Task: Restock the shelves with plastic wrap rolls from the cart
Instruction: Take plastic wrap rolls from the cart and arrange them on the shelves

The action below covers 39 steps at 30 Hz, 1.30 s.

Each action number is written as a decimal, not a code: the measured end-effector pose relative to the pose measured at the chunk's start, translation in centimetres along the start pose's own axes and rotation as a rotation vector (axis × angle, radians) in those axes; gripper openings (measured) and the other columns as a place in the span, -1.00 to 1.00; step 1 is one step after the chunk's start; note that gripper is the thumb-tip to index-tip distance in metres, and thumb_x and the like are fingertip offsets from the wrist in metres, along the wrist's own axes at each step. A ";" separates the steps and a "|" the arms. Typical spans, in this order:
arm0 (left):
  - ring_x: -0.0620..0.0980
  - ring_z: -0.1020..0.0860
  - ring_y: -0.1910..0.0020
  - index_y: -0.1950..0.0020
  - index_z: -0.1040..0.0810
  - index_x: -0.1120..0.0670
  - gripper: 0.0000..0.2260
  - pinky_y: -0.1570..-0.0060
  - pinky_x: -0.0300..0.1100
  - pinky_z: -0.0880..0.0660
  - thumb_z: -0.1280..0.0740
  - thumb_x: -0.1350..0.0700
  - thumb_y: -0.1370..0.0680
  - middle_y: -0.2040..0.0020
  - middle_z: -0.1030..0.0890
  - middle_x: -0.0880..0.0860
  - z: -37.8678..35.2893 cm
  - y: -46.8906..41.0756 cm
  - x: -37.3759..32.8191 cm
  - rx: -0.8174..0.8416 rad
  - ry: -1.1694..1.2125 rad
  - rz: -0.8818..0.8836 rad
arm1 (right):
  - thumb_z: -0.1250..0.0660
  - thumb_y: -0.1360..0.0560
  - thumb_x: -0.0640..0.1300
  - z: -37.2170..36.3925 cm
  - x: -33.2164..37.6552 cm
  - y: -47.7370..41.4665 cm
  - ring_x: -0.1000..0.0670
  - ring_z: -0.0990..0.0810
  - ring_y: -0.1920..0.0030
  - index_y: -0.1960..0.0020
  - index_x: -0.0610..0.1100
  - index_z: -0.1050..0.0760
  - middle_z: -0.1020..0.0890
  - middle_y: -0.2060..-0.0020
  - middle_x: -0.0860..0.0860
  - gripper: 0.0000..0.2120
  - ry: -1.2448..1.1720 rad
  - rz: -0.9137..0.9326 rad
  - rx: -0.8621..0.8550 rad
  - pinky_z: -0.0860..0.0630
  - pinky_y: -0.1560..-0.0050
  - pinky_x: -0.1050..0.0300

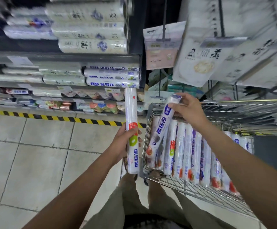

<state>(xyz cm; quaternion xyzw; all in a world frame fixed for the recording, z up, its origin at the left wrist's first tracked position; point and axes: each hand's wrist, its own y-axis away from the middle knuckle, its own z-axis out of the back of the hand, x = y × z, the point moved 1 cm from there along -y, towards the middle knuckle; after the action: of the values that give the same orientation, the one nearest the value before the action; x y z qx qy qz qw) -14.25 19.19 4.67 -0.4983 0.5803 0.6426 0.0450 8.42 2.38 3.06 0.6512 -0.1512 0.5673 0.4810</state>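
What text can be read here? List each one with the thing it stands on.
"保鲜膜" and "30": roll in the left hand.
"保鲜膜": roll in the right hand.
"保鲜袋" and "100": blue-labelled shelf rolls.
"鲜" and "100": white top-shelf rolls.
"aiaihi", roughly: hanging pink packet.
Shelf price tags: too blurred.

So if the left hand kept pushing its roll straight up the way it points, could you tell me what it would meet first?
Probably the stacked blue-and-white rolls on the grey metal shelf: the left hand holds its upright white plastic wrap roll with the top just below them, though depth is unclear.
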 end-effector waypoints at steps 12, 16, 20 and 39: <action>0.25 -0.61 -0.29 -0.43 -0.46 0.06 -0.48 -0.29 0.25 -0.54 -0.52 0.03 -0.52 -0.30 -0.64 0.20 -0.2 6.5 -5.9 0.137 0.103 -0.179 | -0.40 -0.57 -0.18 -6.3 17.0 5.6 0.00 -0.73 0.11 -0.13 -0.06 -0.55 -0.75 0.11 -0.01 -0.84 -0.010 0.223 0.240 -0.66 0.15 0.09; 0.29 -0.60 -0.30 -0.40 -0.50 0.10 -0.36 -0.32 0.26 -0.53 -0.59 0.03 -0.36 -0.27 -0.66 0.22 2.5 9.3 -6.5 0.085 0.125 -0.212 | -0.43 -0.55 -0.11 -11.6 18.6 7.0 -0.06 -0.72 -0.04 -0.29 -0.14 -0.52 -0.73 -0.04 -0.08 -0.66 0.039 0.232 0.285 -0.65 -0.07 -0.06; 0.23 -0.67 -0.19 -0.37 -0.53 0.08 -0.41 -0.23 0.23 -0.59 -0.61 0.06 -0.38 -0.20 -0.70 0.18 7.0 12.5 -5.9 0.046 0.208 -0.238 | -0.46 -0.52 -0.07 -18.7 20.0 9.2 0.01 -0.71 -0.06 -0.33 -0.13 -0.51 -0.73 -0.05 -0.01 -0.58 0.102 0.250 0.315 -0.61 -0.15 0.00; 0.24 -0.68 -0.16 -0.40 -0.51 0.01 -0.59 -0.18 0.25 -0.61 -0.48 0.03 -0.57 -0.19 -0.70 0.17 40.4 29.9 -1.9 -0.409 0.467 -0.526 | -0.46 -0.53 -0.01 -54.1 14.6 28.1 0.19 -0.69 0.04 -0.20 0.15 -0.56 -0.72 -0.02 0.17 -0.74 0.513 0.368 0.814 -0.58 0.09 0.31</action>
<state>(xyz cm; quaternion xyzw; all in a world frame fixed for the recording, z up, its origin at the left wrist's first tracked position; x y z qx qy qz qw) -56.09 42.50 20.09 -0.7611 0.2880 0.5807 -0.0252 -40.03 36.77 22.98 0.5882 0.0927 0.7968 0.1026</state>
